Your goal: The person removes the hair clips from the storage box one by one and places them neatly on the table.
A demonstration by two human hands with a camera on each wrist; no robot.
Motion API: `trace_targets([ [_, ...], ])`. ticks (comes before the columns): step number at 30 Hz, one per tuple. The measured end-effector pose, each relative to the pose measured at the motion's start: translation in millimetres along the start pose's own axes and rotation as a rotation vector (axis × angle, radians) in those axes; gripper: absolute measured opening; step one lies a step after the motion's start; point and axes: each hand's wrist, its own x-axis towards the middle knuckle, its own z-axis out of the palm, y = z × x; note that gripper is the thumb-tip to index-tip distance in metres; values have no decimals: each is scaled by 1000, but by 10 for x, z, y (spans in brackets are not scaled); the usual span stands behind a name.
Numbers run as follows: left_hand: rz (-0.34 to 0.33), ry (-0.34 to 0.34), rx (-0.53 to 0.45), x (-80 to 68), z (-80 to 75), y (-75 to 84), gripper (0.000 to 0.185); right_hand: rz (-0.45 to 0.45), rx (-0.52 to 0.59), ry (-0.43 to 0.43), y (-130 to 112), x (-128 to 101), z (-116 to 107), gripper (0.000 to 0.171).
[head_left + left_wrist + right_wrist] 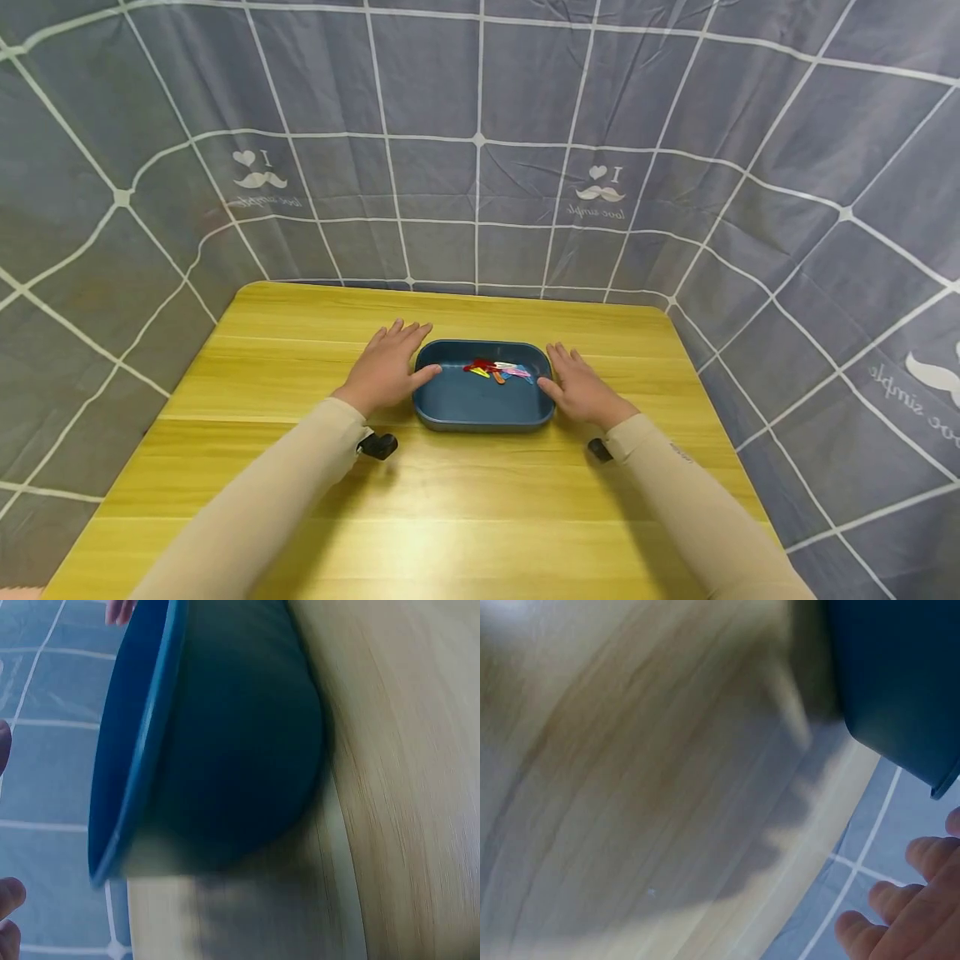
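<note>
Head view: one blue tray [480,406], below frame centre, on the worktop [450,517]; coloured clips [495,367] grouped inside, none yet taken up, we judge. Left hand [386,367], right hand [585,393]: flanking tray, fingers extended, gripping nothing.

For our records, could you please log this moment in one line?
tray: holds colourful pieces; left hand: at left end; right hand: at right end

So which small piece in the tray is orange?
The orange piece in the blue tray, just right of the yellow piece in the head view; no other shows orange.
</note>
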Motion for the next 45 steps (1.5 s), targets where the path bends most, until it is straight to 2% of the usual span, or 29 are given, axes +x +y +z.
trace_targets([
  [9, 57, -24, -21, 86, 100, 249, 77, -11, 30, -29, -23, 13, 52, 76],
  [17, 75, -66, -36, 162, 180, 433, 75, 9, 29, -73, -8, 13, 101, 79],
  [23, 91, -72, -57, 219, 246, 533, 73, 34, 58, -80, -35, 9, 114, 80],
  [30, 51, -116, -92, 276, 323, 589, 70, 87, 76, -100, -62, 10, 132, 81],
  [37, 21, -155, -119, 370, 400, 620, 70, 75, 82, -92, -86, -1, 118, 82],
  [45, -46, -165, -238, 455, 481, 624, 66, 70, 82, -102, -100, 4, 119, 82],
])
